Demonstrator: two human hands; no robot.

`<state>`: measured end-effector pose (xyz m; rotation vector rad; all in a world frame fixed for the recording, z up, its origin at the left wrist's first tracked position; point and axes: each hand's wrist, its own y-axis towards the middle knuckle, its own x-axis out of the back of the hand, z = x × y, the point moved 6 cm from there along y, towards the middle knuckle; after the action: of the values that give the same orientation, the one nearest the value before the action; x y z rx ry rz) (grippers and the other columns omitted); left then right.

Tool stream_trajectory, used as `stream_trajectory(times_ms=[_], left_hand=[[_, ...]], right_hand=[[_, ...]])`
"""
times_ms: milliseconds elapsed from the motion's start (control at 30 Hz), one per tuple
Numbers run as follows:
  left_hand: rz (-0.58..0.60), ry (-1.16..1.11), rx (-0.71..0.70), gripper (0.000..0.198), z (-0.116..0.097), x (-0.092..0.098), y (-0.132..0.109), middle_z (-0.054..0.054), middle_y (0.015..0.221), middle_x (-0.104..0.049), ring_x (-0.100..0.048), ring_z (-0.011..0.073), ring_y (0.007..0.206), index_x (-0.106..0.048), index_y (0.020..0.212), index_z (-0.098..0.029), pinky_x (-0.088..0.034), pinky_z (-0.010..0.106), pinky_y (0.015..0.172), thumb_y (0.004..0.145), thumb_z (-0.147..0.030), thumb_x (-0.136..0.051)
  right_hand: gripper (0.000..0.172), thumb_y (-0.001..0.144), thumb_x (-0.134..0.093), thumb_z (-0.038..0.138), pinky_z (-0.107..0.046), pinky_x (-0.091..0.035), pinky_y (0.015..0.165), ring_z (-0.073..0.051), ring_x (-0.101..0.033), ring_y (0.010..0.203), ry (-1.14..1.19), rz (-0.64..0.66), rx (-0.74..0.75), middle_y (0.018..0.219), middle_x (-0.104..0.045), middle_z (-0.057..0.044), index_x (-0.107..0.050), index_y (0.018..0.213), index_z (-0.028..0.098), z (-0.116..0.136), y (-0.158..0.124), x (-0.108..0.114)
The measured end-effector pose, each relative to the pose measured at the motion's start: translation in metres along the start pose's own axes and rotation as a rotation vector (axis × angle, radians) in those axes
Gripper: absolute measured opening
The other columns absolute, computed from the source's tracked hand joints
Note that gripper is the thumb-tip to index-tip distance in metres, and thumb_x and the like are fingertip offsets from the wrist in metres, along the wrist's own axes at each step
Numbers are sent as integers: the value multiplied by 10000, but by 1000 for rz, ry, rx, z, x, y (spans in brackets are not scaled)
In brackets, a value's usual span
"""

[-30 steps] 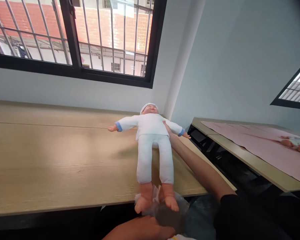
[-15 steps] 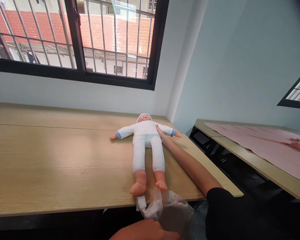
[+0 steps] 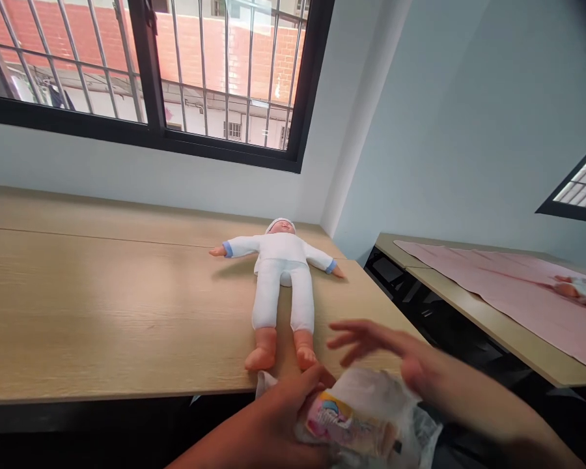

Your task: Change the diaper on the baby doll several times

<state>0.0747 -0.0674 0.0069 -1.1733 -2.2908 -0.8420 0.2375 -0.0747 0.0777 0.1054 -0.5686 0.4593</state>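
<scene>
A baby doll [image 3: 280, 277] in white clothes and a white cap lies on its back on the wooden table [image 3: 102, 306], arms spread, bare feet toward me. My left hand [image 3: 278, 420] is closed around a clear plastic bag holding a colourful packet [image 3: 356, 417], just below the table's front edge near the doll's feet. My right hand [image 3: 385, 352] hovers over the bag with its fingers spread, holding nothing and a little blurred.
A barred window [image 3: 151, 71] runs along the wall behind the table. To the right stands a second table [image 3: 473, 299] covered by a pink cloth [image 3: 508, 293], with another doll [image 3: 581, 290] lying on it. A dark gap separates the two tables.
The doll came down flat onto the table. My right hand let go of it and drew back to the bag. My left hand lifted the bag with the packet into view.
</scene>
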Motion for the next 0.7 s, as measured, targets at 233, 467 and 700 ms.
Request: stream_trajectory(times_ms=[233, 467, 700], left_hand=[[-49, -233, 72, 591, -4, -2, -3, 54, 1275, -610, -661, 180, 1077, -429, 1338, -249, -569, 267, 900, 833, -287, -732], [-298, -311, 48, 774, 12, 35, -19, 175, 1433, -508, -603, 273, 1218, -241, 1539, -276, -533, 420, 977, 906, -418, -663], [-729, -231, 365, 329, 55, 77, -35, 72, 1164, -686, -607, 265, 1182, -601, 1120, -236, -425, 414, 1061, 930, -499, -552]], right_hand=[[396, 840, -681, 493, -234, -533, 808, -189, -664, 939, -42, 228, -47, 1062, -701, -35, -678, 1132, 225, 6, -2, -39], [407, 878, -590, 578, -256, -500, 650, -188, -630, 768, -473, -186, -6, 871, -692, -41, -708, 1015, 214, 14, 7, 62], [454, 893, -463, 687, -329, -391, 609, -212, -549, 714, -972, -1222, 160, 784, -568, -64, -642, 1013, 287, 89, -40, 153]])
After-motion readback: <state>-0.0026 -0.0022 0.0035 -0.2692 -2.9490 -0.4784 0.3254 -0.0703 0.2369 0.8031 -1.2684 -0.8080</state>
